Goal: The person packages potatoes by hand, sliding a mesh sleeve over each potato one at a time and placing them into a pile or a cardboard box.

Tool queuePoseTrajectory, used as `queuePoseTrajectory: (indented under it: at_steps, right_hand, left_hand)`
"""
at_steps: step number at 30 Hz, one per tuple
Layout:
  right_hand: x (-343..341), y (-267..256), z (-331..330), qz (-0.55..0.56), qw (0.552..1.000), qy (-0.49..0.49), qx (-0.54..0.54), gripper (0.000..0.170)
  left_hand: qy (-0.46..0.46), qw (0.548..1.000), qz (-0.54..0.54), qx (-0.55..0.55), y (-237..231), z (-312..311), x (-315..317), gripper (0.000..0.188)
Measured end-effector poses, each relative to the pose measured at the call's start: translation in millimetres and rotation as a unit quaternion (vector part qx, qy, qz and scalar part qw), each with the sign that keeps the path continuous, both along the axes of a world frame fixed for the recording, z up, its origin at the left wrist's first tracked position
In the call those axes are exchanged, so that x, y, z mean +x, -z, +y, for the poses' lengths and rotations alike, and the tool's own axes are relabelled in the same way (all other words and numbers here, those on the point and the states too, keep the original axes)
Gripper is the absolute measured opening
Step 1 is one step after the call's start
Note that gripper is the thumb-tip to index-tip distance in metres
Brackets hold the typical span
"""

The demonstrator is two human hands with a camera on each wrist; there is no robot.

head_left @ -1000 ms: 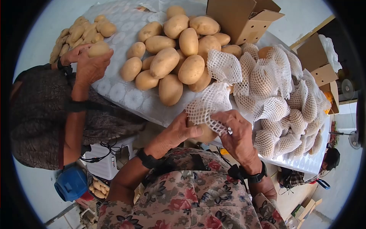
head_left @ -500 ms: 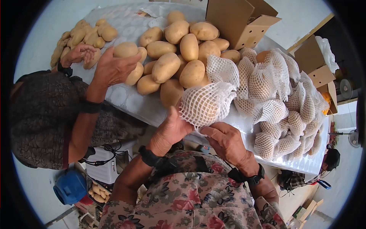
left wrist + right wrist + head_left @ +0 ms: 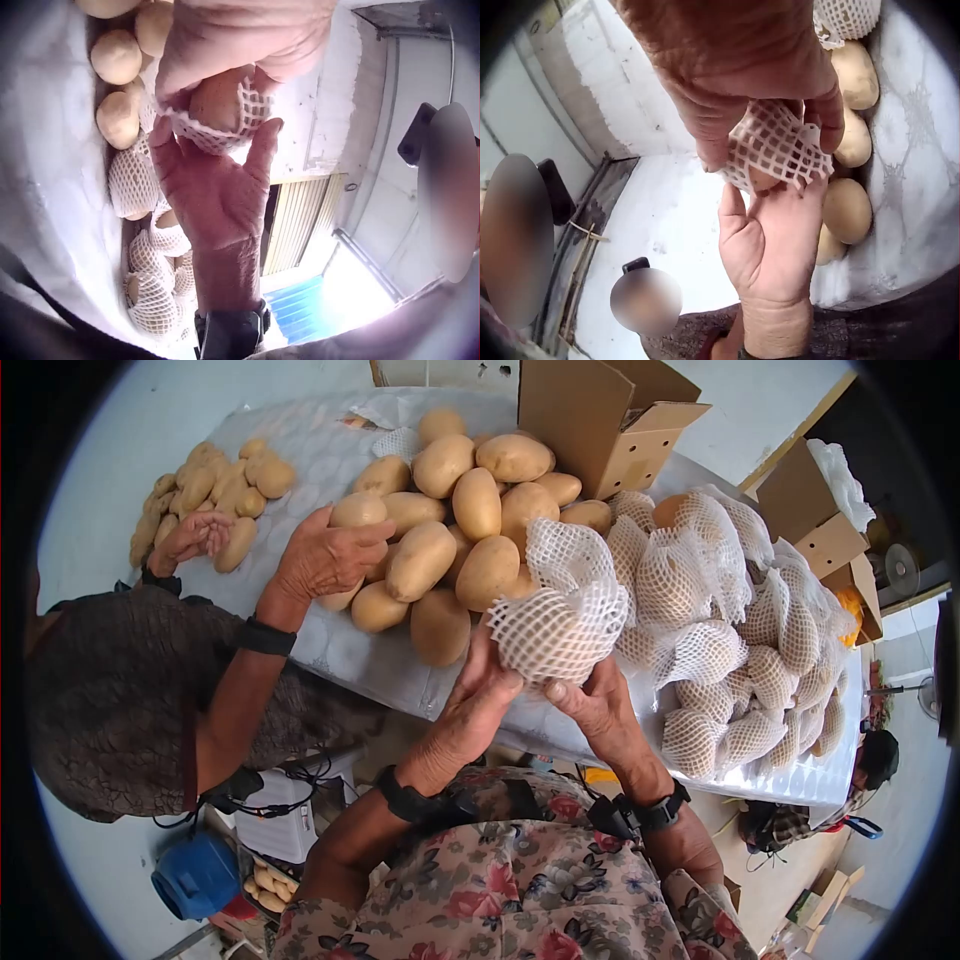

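Observation:
Close over the table's front edge, my left hand [image 3: 465, 710] and right hand [image 3: 600, 710] hold one large potato in a white foam net [image 3: 555, 635] between them. My left fingers and thumb grip its left side; my right fingers and thumb grip its right side. The net wraps most of it, and its loose upper end overlaps another piece of foam net [image 3: 570, 550] in the head view. In the left wrist view, bare brown skin [image 3: 217, 101] shows at the net's opening. The right wrist view shows the net's cut edge [image 3: 810, 169] against my left palm.
Bare potatoes [image 3: 420, 560] are heaped beyond my hands. Netted ones [image 3: 710, 650] lie piled to the right. A cardboard box [image 3: 575, 430] stands behind. At left, another person's hand [image 3: 325, 555] holds a bare potato beside the heap; smaller potatoes [image 3: 200, 485] lie farther left.
The net has come down over the potato, and my right hand has shifted from its lower edge to its side. The other person's hand has carried a potato rightward to the bare heap.

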State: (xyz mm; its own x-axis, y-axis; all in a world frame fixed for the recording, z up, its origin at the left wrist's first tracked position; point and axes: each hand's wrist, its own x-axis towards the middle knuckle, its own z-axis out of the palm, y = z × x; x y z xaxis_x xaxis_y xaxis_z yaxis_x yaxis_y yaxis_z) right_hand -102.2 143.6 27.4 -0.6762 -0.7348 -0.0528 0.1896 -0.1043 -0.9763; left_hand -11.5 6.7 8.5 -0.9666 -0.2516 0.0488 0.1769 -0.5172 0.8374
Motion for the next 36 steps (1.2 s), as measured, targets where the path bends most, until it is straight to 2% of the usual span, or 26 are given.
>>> queuePoseTrajectory:
  at_steps: [1,5,6,9,10,13,14,17,18,19,21,23,24,27,28,31,32,35,36]
  right_hand:
    - [-3,5,0,0.012,1.000,0.012,-0.009,0.089]
    - [-9,15,8,-0.128,0.987,0.011,-0.093,0.086]
    - [-8,12,9,-0.146,0.984,0.010,-0.101,0.084]
    - [-10,15,17,-0.113,0.992,0.005,-0.055,0.083]
    - [-9,16,17,-0.113,0.992,0.002,-0.054,0.083]
    - [-12,22,17,-0.119,0.991,0.004,-0.054,0.084]
    - [-15,26,18,-0.128,0.990,0.012,-0.055,0.085]
    - [-17,29,21,-0.158,0.984,0.035,-0.078,0.090]
    - [-18,29,21,-0.168,0.981,0.041,-0.090,0.092]
    - [-17,30,22,-0.144,0.987,0.021,-0.075,0.094]
    - [-14,33,28,-0.096,0.994,-0.016,-0.043,0.097]
    - [-11,27,30,-0.078,0.997,-0.025,-0.006,0.100]
    - [-12,26,30,-0.062,0.998,-0.030,0.005,0.102]
    - [-9,26,26,-0.017,0.999,-0.035,0.010,0.106]
    - [-7,26,24,-0.002,0.999,-0.034,0.007,0.107]
    - [-5,12,12,0.066,0.996,-0.040,-0.031,0.107]
    - [-3,4,8,0.105,0.992,-0.024,-0.061,0.101]
    - [3,4,4,0.086,0.992,0.032,-0.086,0.073]
    - [3,12,7,0.070,0.995,0.016,-0.066,0.061]
  left_hand:
    - [-0.007,1.000,-0.008,-0.024,-3,2,-2,0.073]
    - [0.083,0.992,0.030,-0.090,-6,-2,0,0.070]
    - [0.010,0.975,0.044,-0.219,-5,-7,2,0.064]
    - [-0.181,0.931,0.026,-0.317,-14,-10,3,0.059]
    - [-0.230,0.930,0.007,-0.288,-18,-2,-5,0.047]
    - [-0.104,0.925,-0.045,-0.361,-5,-14,-1,0.028]
    - [-0.136,0.899,-0.103,-0.402,-6,-12,1,0.014]
    - [-0.007,0.880,-0.045,-0.473,-12,2,13,0.012]
    - [0.047,0.888,-0.011,-0.458,-7,10,18,0.012]
    - [0.130,0.882,-0.060,-0.448,-9,12,24,0.013]
    - [0.111,0.881,-0.065,-0.455,-6,3,29,0.013]
    - [-0.039,0.931,-0.149,-0.331,-5,-16,34,0.021]
    - [-0.115,0.939,-0.188,-0.264,-6,-22,32,0.026]
    - [-0.178,0.972,-0.083,-0.129,-9,-31,21,0.049]
    - [-0.103,0.986,-0.068,-0.116,-4,-25,19,0.069]
    - [-0.042,0.987,-0.038,-0.148,1,5,10,0.075]
    - [-0.053,0.994,-0.044,-0.086,-2,9,7,0.079]
    - [-0.072,0.994,-0.069,0.032,-2,9,3,0.077]
    - [-0.090,0.993,-0.055,0.055,-3,9,2,0.075]
